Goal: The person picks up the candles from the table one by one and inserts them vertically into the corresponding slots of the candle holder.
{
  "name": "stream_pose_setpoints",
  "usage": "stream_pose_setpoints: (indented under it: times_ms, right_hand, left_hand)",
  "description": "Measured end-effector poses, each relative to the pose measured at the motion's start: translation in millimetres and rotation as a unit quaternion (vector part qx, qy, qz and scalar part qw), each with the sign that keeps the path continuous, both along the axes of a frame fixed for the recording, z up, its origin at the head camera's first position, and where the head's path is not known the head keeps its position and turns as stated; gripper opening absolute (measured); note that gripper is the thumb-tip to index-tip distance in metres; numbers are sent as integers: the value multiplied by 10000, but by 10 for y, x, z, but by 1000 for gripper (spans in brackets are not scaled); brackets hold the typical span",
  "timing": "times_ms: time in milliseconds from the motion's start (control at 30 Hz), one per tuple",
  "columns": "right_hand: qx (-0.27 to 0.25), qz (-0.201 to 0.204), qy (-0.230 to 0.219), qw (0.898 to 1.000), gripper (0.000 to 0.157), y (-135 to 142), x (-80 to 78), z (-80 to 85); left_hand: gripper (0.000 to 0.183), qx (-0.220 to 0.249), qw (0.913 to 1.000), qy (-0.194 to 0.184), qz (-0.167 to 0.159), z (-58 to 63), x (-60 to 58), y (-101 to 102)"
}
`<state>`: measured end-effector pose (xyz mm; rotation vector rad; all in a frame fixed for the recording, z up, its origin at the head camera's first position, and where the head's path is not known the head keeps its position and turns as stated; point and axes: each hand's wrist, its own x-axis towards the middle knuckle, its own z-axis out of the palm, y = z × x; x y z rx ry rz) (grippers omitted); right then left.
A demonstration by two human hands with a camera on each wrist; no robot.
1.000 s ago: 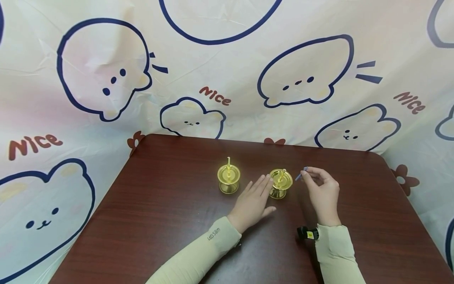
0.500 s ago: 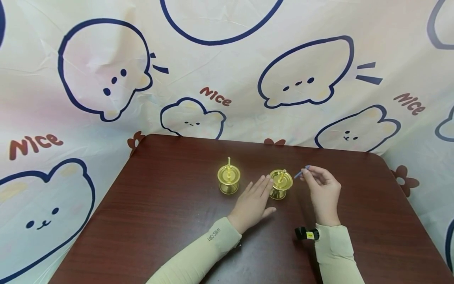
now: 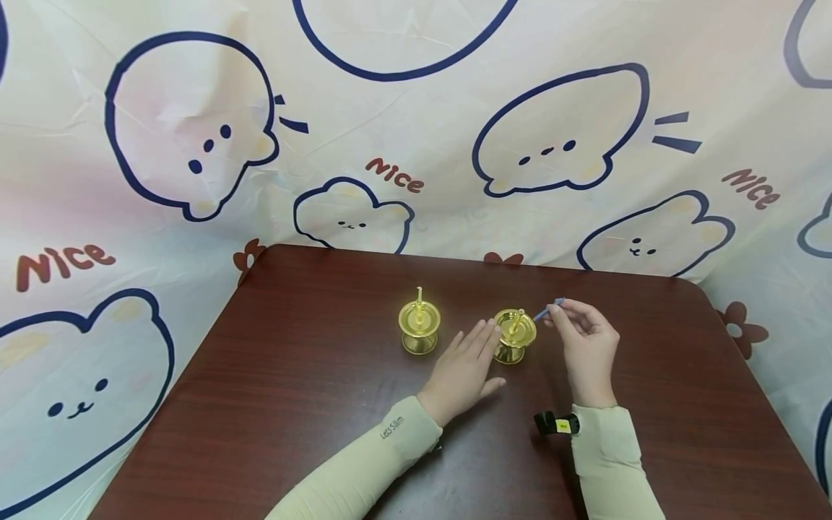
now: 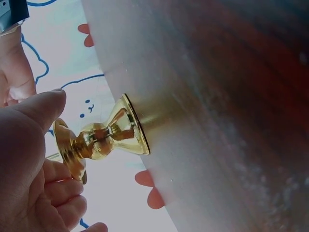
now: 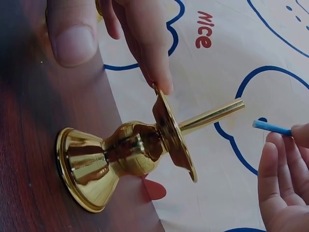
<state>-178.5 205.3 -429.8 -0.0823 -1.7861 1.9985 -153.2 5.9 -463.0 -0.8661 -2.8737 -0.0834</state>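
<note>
Two brass candle holders stand upright on the table. In the right one [image 3: 510, 352], a hollow metal tube rises from the dish, shown close up in the right wrist view. My left hand [image 3: 458, 381] lies beside it with straight fingers, its fingertips touching the dish's rim. My right hand [image 3: 590, 354] pinches a thin blue candle [image 5: 271, 127] between thumb and fingers, tilted and a little apart from the tube's top. The left holder [image 3: 419, 342] bears a thin pale-yellow candle [image 3: 419, 295] standing in its tube.
The dark reddish-brown tabletop [image 3: 312, 325] carries both holders. Behind and at the sides hangs a pale cloth [image 3: 442, 130] with blue-outlined cartoon animals. A black wrist camera [image 3: 555, 423] sits at the right cuff.
My right hand has moved slightly left and up, bringing the blue candle nearer the right holder's tube. My left hand and both holders have stayed put.
</note>
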Motion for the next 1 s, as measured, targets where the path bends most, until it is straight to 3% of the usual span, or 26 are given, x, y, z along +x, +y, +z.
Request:
stream_pose_setpoints:
  times_ms: [300, 1000]
  right_hand:
    - [151, 134, 95, 9998, 35, -34, -45, 32]
    - [705, 286, 209, 9969, 30, -89, -130, 37]
  left_hand:
    - [84, 24, 10000, -13, 28, -1, 1, -1]
    - [83, 163, 9999, -12, -32, -4, -1, -5]
